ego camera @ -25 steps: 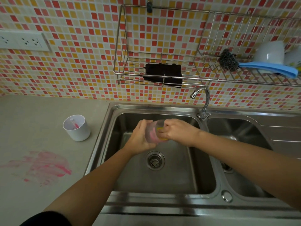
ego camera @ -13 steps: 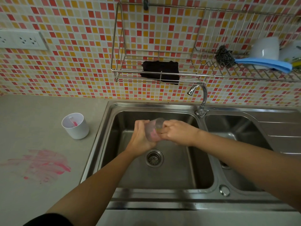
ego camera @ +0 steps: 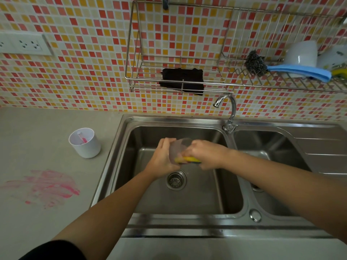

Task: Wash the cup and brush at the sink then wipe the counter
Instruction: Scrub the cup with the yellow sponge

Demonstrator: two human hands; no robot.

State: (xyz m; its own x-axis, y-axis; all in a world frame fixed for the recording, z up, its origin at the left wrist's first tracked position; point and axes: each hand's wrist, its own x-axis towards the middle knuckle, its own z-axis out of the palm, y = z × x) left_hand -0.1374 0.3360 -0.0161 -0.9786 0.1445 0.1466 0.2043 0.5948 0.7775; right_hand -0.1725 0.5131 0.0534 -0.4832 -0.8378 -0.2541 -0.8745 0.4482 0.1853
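Note:
Over the left sink basin (ego camera: 197,199), my left hand (ego camera: 162,158) grips a translucent cup (ego camera: 178,149) tilted on its side, mouth toward the right. My right hand (ego camera: 204,153) holds a yellow sponge (ego camera: 185,160) pressed against the cup's lower rim. A white cup (ego camera: 85,143) stands on the counter left of the sink with a pink brush (ego camera: 82,138) inside it. A pink smear (ego camera: 43,186) marks the grey counter (ego camera: 47,128) at the left.
The faucet (ego camera: 228,109) rises behind the basin divider, with no water visibly running. A wire wall rack (ego camera: 178,79) holds a dark cloth (ego camera: 182,80), a steel scourer (ego camera: 255,62), a blue cloth (ego camera: 300,71) and white cups (ego camera: 300,53). A second basin (ego camera: 266,147) lies right.
The sponge has slid out from inside the cup to its lower rim, with more yellow showing. Both hands stay over the drain; the view shifted slightly.

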